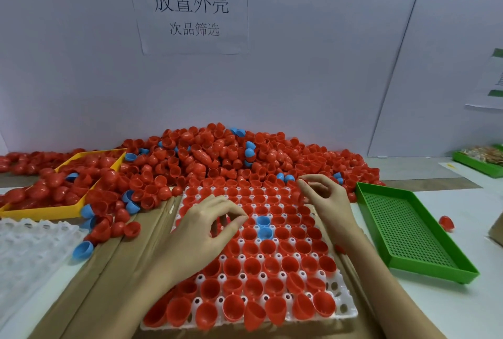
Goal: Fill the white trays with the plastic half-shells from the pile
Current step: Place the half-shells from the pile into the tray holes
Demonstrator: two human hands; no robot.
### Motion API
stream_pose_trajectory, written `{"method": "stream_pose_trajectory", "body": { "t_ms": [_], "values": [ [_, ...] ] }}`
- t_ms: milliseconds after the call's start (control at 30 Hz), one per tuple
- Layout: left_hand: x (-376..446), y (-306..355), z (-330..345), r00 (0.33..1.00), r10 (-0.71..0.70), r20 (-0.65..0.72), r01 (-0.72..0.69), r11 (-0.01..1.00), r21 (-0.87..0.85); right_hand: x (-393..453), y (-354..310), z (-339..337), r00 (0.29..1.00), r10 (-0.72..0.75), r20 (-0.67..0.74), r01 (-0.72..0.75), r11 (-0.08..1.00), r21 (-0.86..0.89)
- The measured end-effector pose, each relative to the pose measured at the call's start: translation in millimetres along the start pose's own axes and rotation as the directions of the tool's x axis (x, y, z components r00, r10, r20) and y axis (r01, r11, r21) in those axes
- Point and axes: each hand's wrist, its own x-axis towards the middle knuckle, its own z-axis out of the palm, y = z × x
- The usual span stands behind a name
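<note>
At the lower left of the frame we see a spare white tray (30, 246), translucent moulded plastic with rows of cups, thin enough that we judge it would flex if lifted by one corner. Above it sits a yellow tray (54, 212), rigid and straight-walled, half buried in red shells.

The pile (206, 159) spreads across the middle band of the frame against the grey wall: glossy red half-shells with a few blue ones. We judge them very light, hard, thin-walled and slick, likely to skate or roll on their domes; the open rim is the natural place to pinch, thumb inside and finger outside.

Our left hand (206, 221) hovers over the left centre of the white tray being filled (351, 312), fingers curled with thumb and forefinger close together; whether a shell sits between them we cannot tell. Nearly every cup already holds a red shell, open side up, and two blue shells (263, 227) sit in the middle.

Our right hand (321, 197) is at the tray's upper right edge, touching the foot of the pile, fingers loosely bent and spread, nothing visibly gripped.

At right, on the counter (462, 202), lies a green tray (408, 232), stiff perforated plastic, and one stray red shell (446, 223) just beyond it.
</note>
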Motion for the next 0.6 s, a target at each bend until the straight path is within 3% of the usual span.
{"method": "stream_pose_trajectory", "body": {
  "t_ms": [67, 167, 300, 433, 600],
  "values": [
    [0, 0, 3, 1.000, 0.016, 0.009, -0.016, 1.000, -0.011, -9, -9, 2, 0.996, 0.049, 0.072, -0.048, 0.999, -0.006],
    [1, 2, 10, 0.993, 0.044, 0.109, -0.035, 0.996, -0.081, -27, -37, 5, 0.968, 0.055, 0.243, -0.093, 0.985, 0.146],
    [-1, 6, 25, 0.965, 0.062, 0.257, -0.057, 0.998, -0.024, -45, -68, 6, 0.953, -0.059, 0.299, 0.028, 0.994, 0.105],
    [-1, 6, 25, 0.985, -0.015, 0.172, 0.029, 0.996, -0.079, -50, -77, 4, 0.932, -0.114, 0.344, 0.087, 0.992, 0.094],
    [2, 11, 20, 0.995, -0.059, 0.078, 0.075, 0.969, -0.235, -54, -77, 6, 0.913, -0.057, 0.404, -0.071, 0.953, 0.295]
  ]
}}
